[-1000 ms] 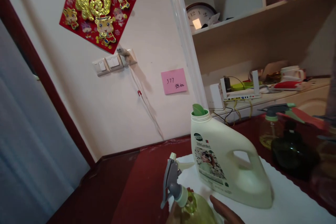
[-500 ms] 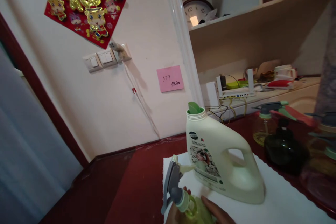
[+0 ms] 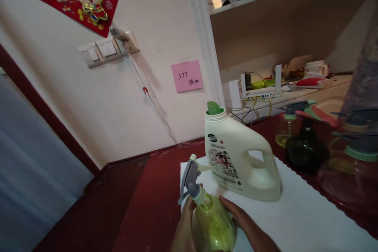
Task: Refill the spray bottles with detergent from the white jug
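Observation:
A yellow-green spray bottle with a grey trigger head is held between my two hands at the bottom of the view. My left hand closes on its left side near the neck. From the right, my right hand presses against the bottle's other side. The bottle leans a little to the left, over the white cloth. Just behind it stands a pale green detergent jug, uncapped, with a green spout in its mouth.
Several spray bottles and a dark pump bottle stand along the right on the dark red table. Behind them, a white router with cables sits on a shelf. A pink note is stuck to the wall.
The camera view has tilted down and shifted, so the wall items and jug sit higher in the picture. More of the spray bottle and both hands now shows.

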{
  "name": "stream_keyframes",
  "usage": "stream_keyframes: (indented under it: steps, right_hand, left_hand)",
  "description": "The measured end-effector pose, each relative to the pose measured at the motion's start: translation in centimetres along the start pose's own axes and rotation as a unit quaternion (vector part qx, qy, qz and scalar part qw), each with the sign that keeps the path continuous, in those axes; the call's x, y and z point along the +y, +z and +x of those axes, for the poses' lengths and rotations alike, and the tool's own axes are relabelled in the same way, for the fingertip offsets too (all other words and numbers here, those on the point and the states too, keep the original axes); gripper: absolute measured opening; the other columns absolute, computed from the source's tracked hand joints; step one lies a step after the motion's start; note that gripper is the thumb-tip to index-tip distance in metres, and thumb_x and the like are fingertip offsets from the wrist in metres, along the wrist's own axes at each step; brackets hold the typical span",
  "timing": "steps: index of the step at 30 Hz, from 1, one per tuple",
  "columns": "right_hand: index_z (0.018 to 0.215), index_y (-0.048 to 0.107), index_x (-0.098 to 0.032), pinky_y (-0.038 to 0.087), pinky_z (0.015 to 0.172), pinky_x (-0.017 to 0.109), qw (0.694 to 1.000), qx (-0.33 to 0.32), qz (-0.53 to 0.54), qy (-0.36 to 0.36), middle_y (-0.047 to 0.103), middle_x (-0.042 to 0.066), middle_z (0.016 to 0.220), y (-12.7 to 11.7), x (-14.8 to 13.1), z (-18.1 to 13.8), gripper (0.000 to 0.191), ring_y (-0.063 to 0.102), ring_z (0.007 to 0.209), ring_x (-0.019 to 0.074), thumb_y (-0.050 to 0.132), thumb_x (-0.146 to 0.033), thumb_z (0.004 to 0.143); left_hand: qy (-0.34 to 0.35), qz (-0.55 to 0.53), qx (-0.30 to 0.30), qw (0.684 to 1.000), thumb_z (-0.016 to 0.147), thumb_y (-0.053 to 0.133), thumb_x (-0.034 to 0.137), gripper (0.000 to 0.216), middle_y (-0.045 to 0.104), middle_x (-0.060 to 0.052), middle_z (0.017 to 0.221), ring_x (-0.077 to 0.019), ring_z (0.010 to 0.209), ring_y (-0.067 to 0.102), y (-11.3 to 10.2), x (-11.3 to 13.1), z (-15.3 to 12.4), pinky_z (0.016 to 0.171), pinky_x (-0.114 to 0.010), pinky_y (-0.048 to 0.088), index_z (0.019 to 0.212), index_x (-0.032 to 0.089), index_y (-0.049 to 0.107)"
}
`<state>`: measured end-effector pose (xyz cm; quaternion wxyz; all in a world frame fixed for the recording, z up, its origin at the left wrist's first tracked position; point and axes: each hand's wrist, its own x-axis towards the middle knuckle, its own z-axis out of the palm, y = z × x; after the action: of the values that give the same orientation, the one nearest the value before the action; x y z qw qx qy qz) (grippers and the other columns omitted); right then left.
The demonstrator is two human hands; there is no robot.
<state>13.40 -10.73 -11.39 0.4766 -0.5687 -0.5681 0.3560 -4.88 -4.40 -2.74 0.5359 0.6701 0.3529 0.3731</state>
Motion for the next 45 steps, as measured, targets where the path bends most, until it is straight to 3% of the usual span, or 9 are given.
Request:
stream_keyframes:
  steps: [2,5,8,17,21,27,32,36,45]
  right_hand:
    - [0.152,0.042,-0.018,0.038,0.117,0.044,1.0,-0.008,0.007,-0.009,0.044,0.012,0.157,-0.4,-0.9,-0.2,0.083,0.042,0.144,0.0316,0.067,-0.048,0.079]
    - [0.154,0.038,-0.019,0.037,0.117,0.046,1.0,-0.018,0.013,-0.015,0.042,0.014,0.158,-1.0,-2.1,-0.8,0.086,0.042,0.143,0.0326,0.068,-0.049,0.078]
    - [0.154,0.037,-0.02,0.034,0.119,0.046,1.0,-0.012,0.014,-0.017,0.042,0.013,0.158,-1.2,-2.7,-1.3,0.083,0.04,0.145,0.0318,0.067,-0.044,0.081]
    - [0.154,0.035,-0.018,0.032,0.119,0.05,0.999,-0.022,-0.005,-0.029,0.039,0.014,0.159,-0.7,-2.0,-0.9,0.087,0.037,0.146,0.0332,0.067,-0.03,0.074]
    - [0.155,0.035,-0.016,0.032,0.12,0.048,0.999,-0.025,-0.003,-0.042,0.038,0.014,0.16,-1.4,-3.4,-1.3,0.081,0.037,0.146,0.0305,0.063,-0.029,0.08]
    - [0.153,0.038,-0.017,0.033,0.119,0.051,0.999,-0.03,-0.011,-0.022,0.041,0.015,0.158,-1.7,-4.2,-1.2,0.083,0.039,0.145,0.0333,0.065,-0.028,0.075]
    - [0.154,0.037,-0.014,0.031,0.12,0.05,0.999,-0.041,-0.016,-0.009,0.038,0.015,0.159,-1.6,-4.3,-1.1,0.084,0.038,0.146,0.0322,0.063,-0.031,0.076]
    - [0.153,0.039,-0.017,0.033,0.119,0.051,0.999,-0.026,-0.018,-0.017,0.041,0.012,0.158,-1.4,-3.8,-1.1,0.084,0.04,0.145,0.0328,0.065,-0.032,0.075]
    - [0.151,0.043,-0.021,0.036,0.119,0.042,1.0,0.014,-0.009,-0.026,0.046,0.007,0.156,-1.2,-3.9,-1.9,0.075,0.043,0.143,0.0301,0.062,-0.032,0.079]
  left_hand:
    - [0.01,-0.003,-0.016,1.0,0.046,0.097,0.034,0.093,0.059,-0.017,0.14,-0.0455,0.142,0.037,-0.4,0.1,0.0,0.12,-0.054,0.026,0.132,0.022,0.063]
    - [0.033,-0.051,-0.029,0.998,0.056,0.092,0.049,0.092,0.057,-0.018,0.142,-0.0427,0.139,0.044,-0.5,0.4,-0.1,0.117,-0.054,0.031,0.137,0.022,0.057]
    - [0.029,-0.124,0.014,0.992,0.054,0.092,0.055,0.087,0.059,-0.016,0.141,-0.0401,0.134,0.05,0.0,0.5,-0.2,0.111,-0.05,0.04,0.13,0.025,0.062]
    - [-0.007,-0.22,0.134,0.966,0.06,0.092,0.044,0.054,0.076,-0.016,0.114,-0.0346,0.108,0.069,2.2,2.2,0.8,0.094,-0.043,0.054,0.106,0.02,0.075]
    - [-0.012,-0.196,0.149,0.969,0.065,0.09,0.039,0.05,0.077,-0.014,0.109,-0.0335,0.104,0.071,2.1,3.2,1.3,0.09,-0.042,0.055,0.107,0.018,0.074]
    - [-0.042,-0.209,0.169,0.962,0.063,0.091,0.034,0.049,0.078,-0.008,0.096,-0.0252,0.091,0.074,1.5,4.3,1.6,0.085,-0.034,0.056,0.107,0.019,0.073]
    - [0.022,-0.203,0.274,0.94,0.052,0.097,0.033,0.051,0.077,-0.002,0.088,-0.0149,0.084,0.073,0.7,7.0,1.7,0.078,-0.019,0.056,0.096,0.02,0.075]
    - [0.078,-0.186,0.322,0.925,0.048,0.098,0.038,0.054,0.074,0.002,0.079,-0.0162,0.085,0.073,-0.7,9.4,1.4,0.084,-0.022,0.057,0.094,0.022,0.074]
    - [0.273,-0.073,0.367,0.886,0.08,0.081,0.034,0.031,0.075,-0.001,0.097,-0.015,0.093,0.071,-5.0,12.6,1.5,0.098,-0.028,0.051,0.107,0.022,0.073]
